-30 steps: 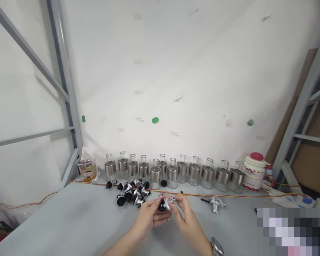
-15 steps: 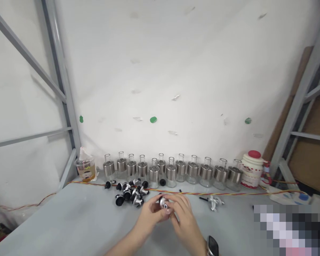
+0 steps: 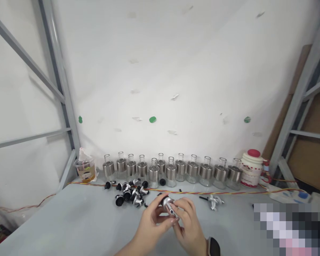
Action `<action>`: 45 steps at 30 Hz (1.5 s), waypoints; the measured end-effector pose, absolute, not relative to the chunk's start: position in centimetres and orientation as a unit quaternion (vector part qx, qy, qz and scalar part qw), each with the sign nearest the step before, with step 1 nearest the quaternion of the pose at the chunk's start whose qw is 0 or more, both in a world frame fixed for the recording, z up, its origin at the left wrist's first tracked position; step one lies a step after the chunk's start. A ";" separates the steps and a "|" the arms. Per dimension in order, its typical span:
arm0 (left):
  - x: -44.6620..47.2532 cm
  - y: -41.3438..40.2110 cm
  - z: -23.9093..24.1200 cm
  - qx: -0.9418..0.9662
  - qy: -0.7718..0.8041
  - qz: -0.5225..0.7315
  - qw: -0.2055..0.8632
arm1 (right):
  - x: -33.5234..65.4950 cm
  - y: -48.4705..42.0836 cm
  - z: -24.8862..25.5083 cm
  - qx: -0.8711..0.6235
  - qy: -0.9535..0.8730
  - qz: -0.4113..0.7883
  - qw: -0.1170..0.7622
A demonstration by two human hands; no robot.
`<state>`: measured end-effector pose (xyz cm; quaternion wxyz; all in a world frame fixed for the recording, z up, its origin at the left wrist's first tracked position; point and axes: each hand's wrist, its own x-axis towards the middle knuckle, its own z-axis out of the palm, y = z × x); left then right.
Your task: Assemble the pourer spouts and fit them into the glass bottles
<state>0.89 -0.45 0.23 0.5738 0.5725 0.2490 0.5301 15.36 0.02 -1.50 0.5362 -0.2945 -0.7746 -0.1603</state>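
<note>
Silver spout held over the table, between both hands. Left hand curled around it; right hand fingers closed on its near, tube end. From spout: spout heap between nine and ten o'clock, bottles around twelve, jar at two.

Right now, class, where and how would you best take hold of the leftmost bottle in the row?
Probably by its glass neck, coming down from above: the bottle stands upright, and the neck rises narrow over the wider metal band. A black-and-silver fitting lies just in front, so a low frontal approach looks awkward.
</note>
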 end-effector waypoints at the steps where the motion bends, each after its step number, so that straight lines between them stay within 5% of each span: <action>1: 0.8 -0.4 0.1 0.573 0.250 0.529 0.574 | 15.4 0.0 -1.5 -0.292 -0.777 -0.160 0.533; 13: 0.0 1.2 0.0 0.578 0.322 0.559 0.500 | 15.2 -0.1 -0.2 -0.337 -0.812 -0.029 0.476; 19: -0.3 2.0 -0.7 0.596 0.371 0.504 0.504 | 16.4 1.1 0.0 -0.442 -0.672 0.063 0.590; 27: -0.1 1.7 -0.9 0.650 0.314 0.466 0.511 | 15.9 3.0 -1.0 -0.441 -0.604 0.392 0.536; 31: 0.0 1.6 -0.6 0.628 0.295 0.500 0.518 | 15.1 2.6 -1.6 -0.420 -0.612 0.435 0.510; 40: -0.7 1.2 -0.5 0.790 0.365 0.421 0.254 | 14.1 1.9 -1.4 -0.329 -0.571 0.600 0.454; 45: -0.5 0.4 0.0 0.752 0.325 0.433 0.376 | 14.4 2.2 -1.4 -0.394 -0.557 0.575 0.451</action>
